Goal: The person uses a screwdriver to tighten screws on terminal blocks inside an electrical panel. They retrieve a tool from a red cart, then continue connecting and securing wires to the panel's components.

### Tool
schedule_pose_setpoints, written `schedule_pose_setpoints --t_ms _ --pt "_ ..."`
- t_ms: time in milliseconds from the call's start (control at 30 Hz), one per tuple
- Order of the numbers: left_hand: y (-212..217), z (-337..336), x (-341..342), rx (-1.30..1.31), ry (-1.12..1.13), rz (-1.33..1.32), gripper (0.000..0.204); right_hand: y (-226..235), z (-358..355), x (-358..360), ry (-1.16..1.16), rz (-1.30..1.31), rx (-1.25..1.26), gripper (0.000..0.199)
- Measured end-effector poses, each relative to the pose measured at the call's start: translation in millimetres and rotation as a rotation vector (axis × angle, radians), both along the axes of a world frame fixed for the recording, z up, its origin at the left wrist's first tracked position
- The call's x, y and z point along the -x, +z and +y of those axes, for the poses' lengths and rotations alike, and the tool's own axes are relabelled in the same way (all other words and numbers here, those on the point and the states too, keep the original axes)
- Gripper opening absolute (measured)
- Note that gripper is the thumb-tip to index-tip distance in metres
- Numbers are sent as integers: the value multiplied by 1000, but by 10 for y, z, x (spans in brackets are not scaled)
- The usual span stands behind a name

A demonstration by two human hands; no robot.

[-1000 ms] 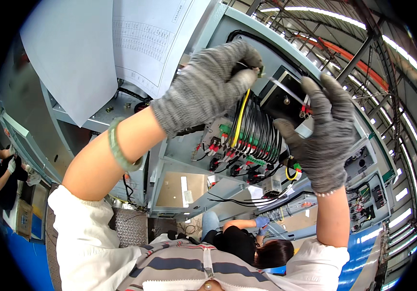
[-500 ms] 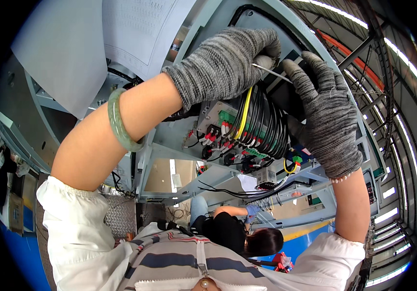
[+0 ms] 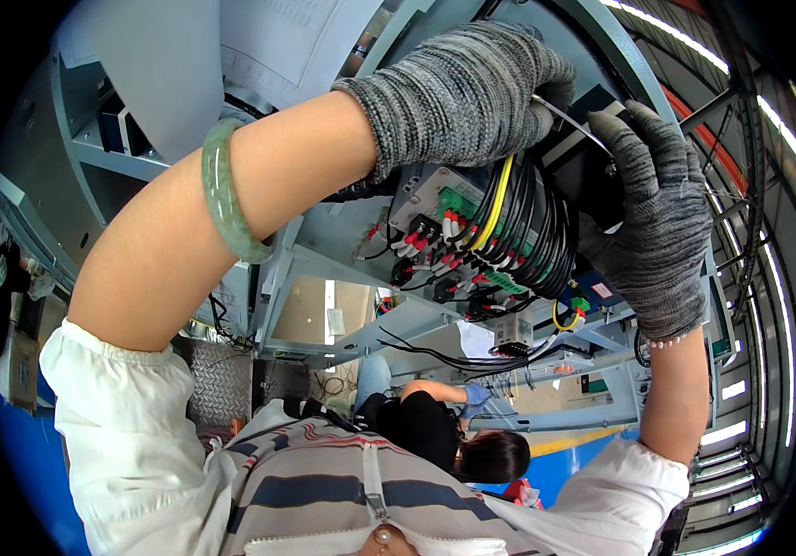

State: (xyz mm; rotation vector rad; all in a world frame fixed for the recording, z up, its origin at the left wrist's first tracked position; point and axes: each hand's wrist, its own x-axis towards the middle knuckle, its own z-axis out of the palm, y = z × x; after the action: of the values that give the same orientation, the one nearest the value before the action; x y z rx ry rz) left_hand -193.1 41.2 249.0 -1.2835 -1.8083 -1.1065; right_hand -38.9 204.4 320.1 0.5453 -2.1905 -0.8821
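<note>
Both my hands wear grey knitted gloves and are raised over a metal cabinet frame. My left hand is closed, its fingertips pinching a thin white strip that looks like a cable tie. From there the strip curves toward my right hand. That hand arches beside a black part with its fingers apart; its thumb is partly hidden, and contact with the strip is unclear. Below and between the hands lies a coiled bundle of black wires with one yellow wire, next to a grey module with green and red connectors.
White paper sheets hang at the upper left. Loose black cables run below the wiring. Beyond the frame, a person in black with a blue glove works nearby. A patterned metal plate lies at lower left.
Both hands appear farther right in the picture, with the whole view shifted too. The white strip now looks longer and more bent between them.
</note>
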Motion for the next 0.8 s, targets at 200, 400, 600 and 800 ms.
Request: schedule_pose_setpoints --t_ms 200,400,600,800 --pt "17 13 -12 66 30 -51 30 9 18 3 34 5 -5 82" --pt "1 -27 -133 -35 -50 -16 26 59 37 -9 39 -17 -58 78" --pt "96 -202 -254 52 -176 -172 21 70 120 -56 58 -71 -6 74" --pt "142 -238 -293 80 -189 -139 22 213 254 -147 439 -168 396 57"
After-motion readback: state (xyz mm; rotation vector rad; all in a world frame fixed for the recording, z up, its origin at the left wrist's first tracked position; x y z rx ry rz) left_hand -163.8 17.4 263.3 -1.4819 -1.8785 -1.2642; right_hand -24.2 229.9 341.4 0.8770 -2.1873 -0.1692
